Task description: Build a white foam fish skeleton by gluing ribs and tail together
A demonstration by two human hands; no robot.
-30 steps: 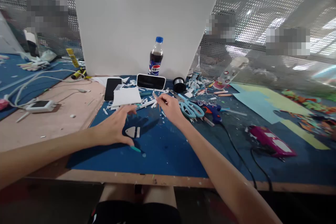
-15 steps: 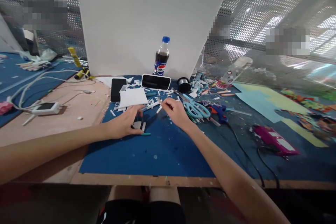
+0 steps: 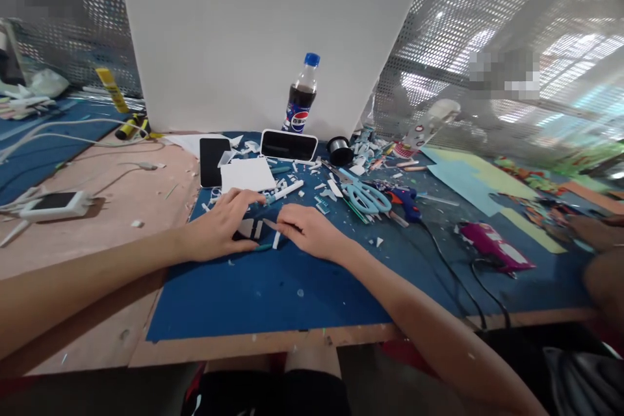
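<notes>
My left hand (image 3: 219, 229) lies on the blue mat (image 3: 292, 286), with thumb and fingers around a small white foam piece with dark stripes (image 3: 251, 229), which it holds down. From the right, my right hand (image 3: 307, 232) meets it. Its fingertips are pinched together at the piece's right edge, on a thin white strip that is partly hidden. Another short white strip (image 3: 276, 240) lies just below those fingertips. A white marker pen (image 3: 285, 192) lies just beyond both hands.
Behind the hands are a white foam square (image 3: 247, 175), a black phone (image 3: 210, 161), a white-cased phone (image 3: 288, 145), a cola bottle (image 3: 301, 94) and a wire spool (image 3: 340, 151). Teal scissors (image 3: 363, 197), a blue glue gun (image 3: 402, 198) and a pink tool (image 3: 492, 246) lie right. Another person's hand (image 3: 597, 234) is far right.
My left hand came down onto the striped foam piece. My right hand drew back from the scrap pile toward me and left, and now meets the piece.
</notes>
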